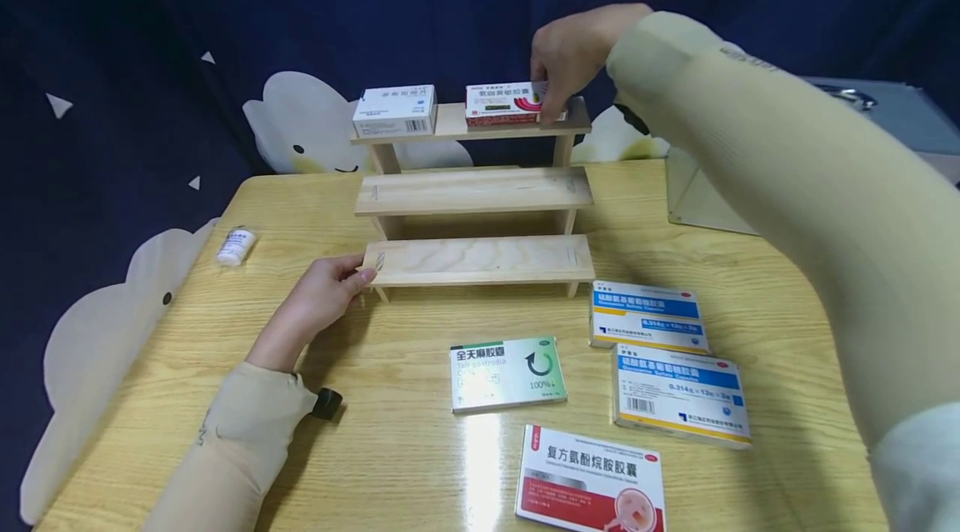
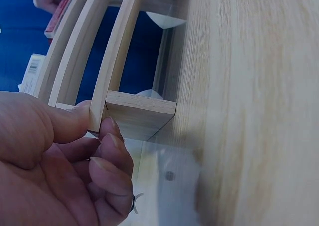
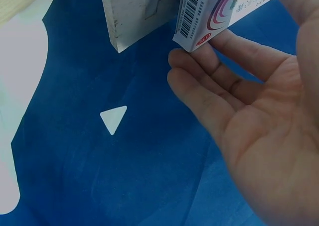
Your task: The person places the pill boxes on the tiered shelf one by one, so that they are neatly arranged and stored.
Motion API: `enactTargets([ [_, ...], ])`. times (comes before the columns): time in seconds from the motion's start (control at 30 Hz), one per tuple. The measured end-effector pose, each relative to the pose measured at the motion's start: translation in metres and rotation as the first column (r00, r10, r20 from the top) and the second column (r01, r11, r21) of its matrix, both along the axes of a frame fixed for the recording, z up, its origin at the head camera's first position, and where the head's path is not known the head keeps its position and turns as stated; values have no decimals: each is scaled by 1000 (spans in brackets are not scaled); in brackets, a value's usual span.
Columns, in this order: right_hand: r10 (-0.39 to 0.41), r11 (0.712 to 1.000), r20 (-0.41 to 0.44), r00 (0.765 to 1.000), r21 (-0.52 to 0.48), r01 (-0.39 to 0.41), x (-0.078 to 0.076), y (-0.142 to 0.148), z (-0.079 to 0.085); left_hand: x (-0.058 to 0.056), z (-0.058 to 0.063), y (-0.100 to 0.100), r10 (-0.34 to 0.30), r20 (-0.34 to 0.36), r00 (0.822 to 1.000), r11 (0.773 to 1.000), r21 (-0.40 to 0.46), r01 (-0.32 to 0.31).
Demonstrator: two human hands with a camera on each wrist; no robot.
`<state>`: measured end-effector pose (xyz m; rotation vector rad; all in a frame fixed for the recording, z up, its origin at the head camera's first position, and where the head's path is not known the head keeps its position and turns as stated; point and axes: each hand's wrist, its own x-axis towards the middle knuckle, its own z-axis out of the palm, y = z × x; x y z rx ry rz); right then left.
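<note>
A three-tier wooden shelf (image 1: 480, 258) stands on the table. My left hand (image 1: 330, 290) pinches the left end of its lowest board (image 2: 115, 61) between thumb and fingers. Up on the top tier, my right hand (image 1: 570, 57) holds the right end of a white and red medicine box (image 1: 498, 102), thumb at the front and fingers behind. In the right wrist view the fingers lie along the back of this box (image 3: 214, 12), which sits on the board. A white medicine box (image 1: 393, 111) stands at the left end of the same tier.
Before the shelf lie a green and white box (image 1: 508, 373) and a red and white box (image 1: 592, 478). Two blue and white boxes (image 1: 648, 315) lie at the right. A small white bottle (image 1: 236, 246) is at the left; a metal case (image 1: 705, 190) stands back right.
</note>
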<state>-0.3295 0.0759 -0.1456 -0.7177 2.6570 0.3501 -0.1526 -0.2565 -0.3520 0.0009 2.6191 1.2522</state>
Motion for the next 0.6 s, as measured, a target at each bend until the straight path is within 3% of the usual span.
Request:
enactTargets([
  [0.6,-52,999,29,998,14,52,-2,-1,-2,5,5,-1,-12,-27,1000,1000,13,12],
])
